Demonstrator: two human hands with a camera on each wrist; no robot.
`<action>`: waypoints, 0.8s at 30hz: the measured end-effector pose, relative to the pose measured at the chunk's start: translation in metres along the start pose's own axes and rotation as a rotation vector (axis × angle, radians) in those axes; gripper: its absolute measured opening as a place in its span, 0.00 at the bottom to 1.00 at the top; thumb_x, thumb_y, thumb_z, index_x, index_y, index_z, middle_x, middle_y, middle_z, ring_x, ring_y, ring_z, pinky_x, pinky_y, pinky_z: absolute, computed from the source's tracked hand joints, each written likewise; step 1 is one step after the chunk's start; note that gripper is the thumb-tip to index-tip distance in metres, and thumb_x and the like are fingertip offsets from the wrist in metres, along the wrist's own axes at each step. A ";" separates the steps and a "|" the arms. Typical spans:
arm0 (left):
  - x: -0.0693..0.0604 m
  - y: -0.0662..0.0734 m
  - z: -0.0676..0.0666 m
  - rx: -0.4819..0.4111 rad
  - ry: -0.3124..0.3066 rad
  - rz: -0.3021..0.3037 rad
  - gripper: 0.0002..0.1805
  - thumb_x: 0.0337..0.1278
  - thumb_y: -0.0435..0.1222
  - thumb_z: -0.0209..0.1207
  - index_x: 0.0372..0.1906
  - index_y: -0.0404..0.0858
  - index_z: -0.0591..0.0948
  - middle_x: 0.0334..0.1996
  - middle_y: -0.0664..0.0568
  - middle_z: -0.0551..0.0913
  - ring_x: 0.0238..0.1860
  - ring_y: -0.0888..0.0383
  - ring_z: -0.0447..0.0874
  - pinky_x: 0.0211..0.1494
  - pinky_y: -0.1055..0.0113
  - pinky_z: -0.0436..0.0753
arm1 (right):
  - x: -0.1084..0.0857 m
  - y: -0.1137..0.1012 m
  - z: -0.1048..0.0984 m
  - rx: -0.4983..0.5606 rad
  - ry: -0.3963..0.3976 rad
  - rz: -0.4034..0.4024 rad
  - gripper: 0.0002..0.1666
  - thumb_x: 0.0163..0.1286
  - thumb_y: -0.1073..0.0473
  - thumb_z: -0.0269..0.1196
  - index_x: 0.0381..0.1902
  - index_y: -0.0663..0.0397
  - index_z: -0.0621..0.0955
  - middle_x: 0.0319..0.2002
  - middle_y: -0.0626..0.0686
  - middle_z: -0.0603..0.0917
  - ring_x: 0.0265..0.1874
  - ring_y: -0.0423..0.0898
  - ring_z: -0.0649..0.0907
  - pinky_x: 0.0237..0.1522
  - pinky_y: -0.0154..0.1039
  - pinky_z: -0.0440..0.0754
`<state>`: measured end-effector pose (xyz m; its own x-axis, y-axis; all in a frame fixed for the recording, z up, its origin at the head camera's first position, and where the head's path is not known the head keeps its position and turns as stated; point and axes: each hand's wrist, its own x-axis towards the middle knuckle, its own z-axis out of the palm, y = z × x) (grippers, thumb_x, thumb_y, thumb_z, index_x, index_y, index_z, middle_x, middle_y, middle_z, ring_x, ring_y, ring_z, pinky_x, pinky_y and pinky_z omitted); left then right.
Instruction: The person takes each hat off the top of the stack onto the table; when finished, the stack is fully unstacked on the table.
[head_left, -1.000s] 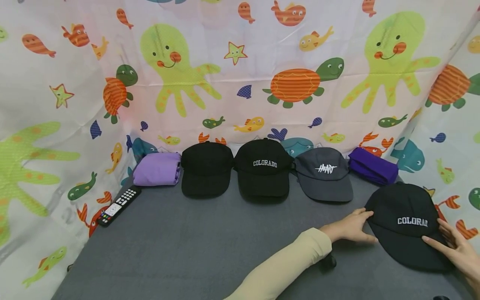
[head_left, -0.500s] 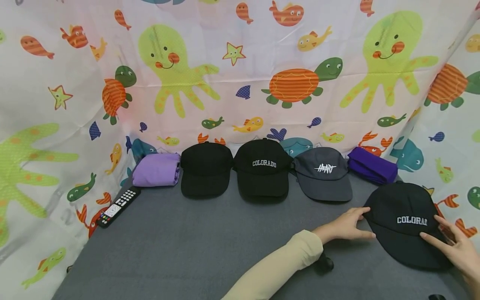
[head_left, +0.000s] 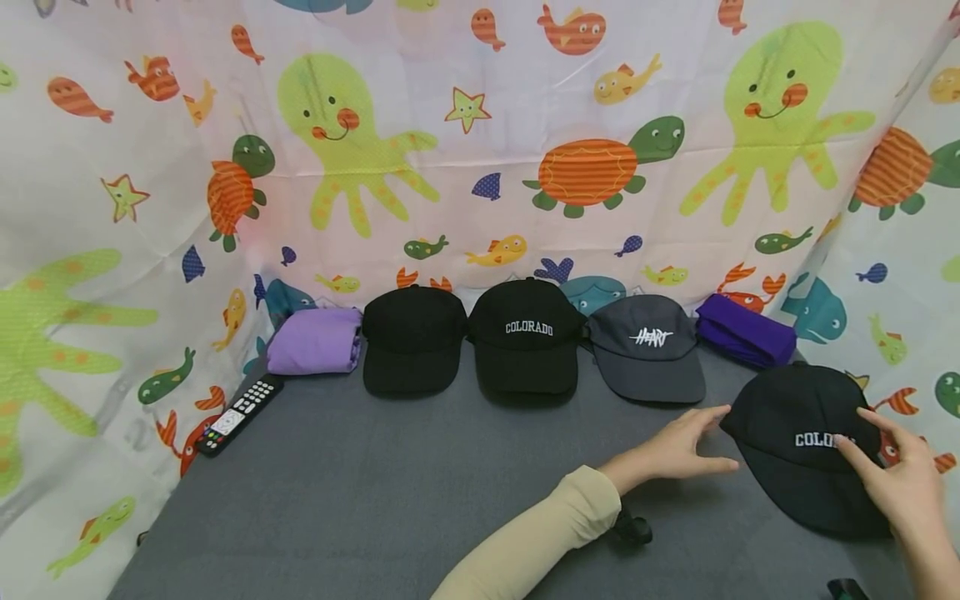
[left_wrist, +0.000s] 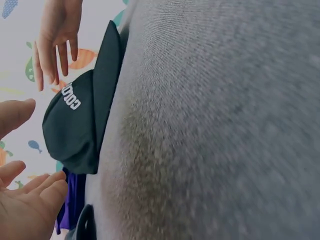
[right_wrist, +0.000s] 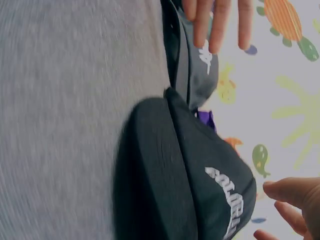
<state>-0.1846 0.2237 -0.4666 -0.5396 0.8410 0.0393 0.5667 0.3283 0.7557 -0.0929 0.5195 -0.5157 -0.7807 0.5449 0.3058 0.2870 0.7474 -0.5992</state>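
Observation:
A black cap with white COLORADO lettering (head_left: 802, 467) lies at the right end of the grey surface, brim toward the front. My left hand (head_left: 678, 446) is beside its left edge, fingers extended and thumb apart. Over the cap's right side is my right hand (head_left: 900, 471), thumb and fingers spread, hiding part of the lettering. In the left wrist view, the cap (left_wrist: 72, 125) stands apart from the left palm (left_wrist: 30, 205). The right wrist view shows a gap between the cap (right_wrist: 200, 165) and the right hand's fingers (right_wrist: 290, 192).
Along the back stand a folded lilac cloth (head_left: 315, 342), a plain black cap (head_left: 412, 342), another COLORADO cap (head_left: 525, 337), a grey HEART cap (head_left: 647, 350) and a folded purple cloth (head_left: 745, 332). A remote (head_left: 240, 414) lies at left. Printed curtains surround the grey surface (head_left: 360, 500).
Both hands have come away from the right-hand cap: the left hand has shifted left, the right hand has lifted and turned. The cap has hardly moved.

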 end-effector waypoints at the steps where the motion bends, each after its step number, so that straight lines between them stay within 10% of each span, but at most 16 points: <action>1: -0.002 -0.001 -0.001 0.003 0.006 0.003 0.40 0.58 0.48 0.58 0.72 0.54 0.52 0.64 0.58 0.63 0.62 0.70 0.66 0.52 0.83 0.68 | 0.001 0.000 0.003 -0.002 0.015 -0.009 0.37 0.64 0.49 0.61 0.69 0.48 0.64 0.63 0.69 0.64 0.55 0.66 0.65 0.49 0.63 0.62; 8: -0.019 -0.007 -0.013 -0.027 0.038 0.030 0.40 0.59 0.47 0.58 0.72 0.56 0.51 0.66 0.60 0.59 0.63 0.71 0.63 0.55 0.80 0.69 | -0.001 -0.020 0.018 0.066 0.048 -0.049 0.33 0.63 0.50 0.62 0.66 0.45 0.68 0.66 0.65 0.63 0.66 0.63 0.60 0.64 0.62 0.52; 16: -0.042 -0.013 -0.025 -0.016 0.109 0.052 0.39 0.58 0.47 0.58 0.72 0.55 0.52 0.66 0.60 0.60 0.63 0.70 0.63 0.57 0.77 0.70 | -0.030 -0.119 -0.001 0.145 0.024 -0.204 0.26 0.61 0.63 0.63 0.58 0.61 0.74 0.56 0.71 0.71 0.57 0.68 0.65 0.55 0.66 0.58; 24: -0.061 -0.018 -0.036 -0.008 0.166 0.056 0.39 0.59 0.48 0.57 0.71 0.55 0.53 0.66 0.60 0.60 0.64 0.69 0.63 0.58 0.75 0.69 | -0.038 -0.146 0.020 0.208 -0.006 -0.328 0.22 0.59 0.65 0.64 0.53 0.62 0.77 0.53 0.66 0.75 0.54 0.66 0.67 0.53 0.66 0.58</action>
<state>-0.1839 0.1508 -0.4592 -0.6032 0.7751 0.1880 0.5941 0.2794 0.7543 -0.1164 0.3826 -0.4547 -0.8157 0.2873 0.5020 -0.0966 0.7880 -0.6080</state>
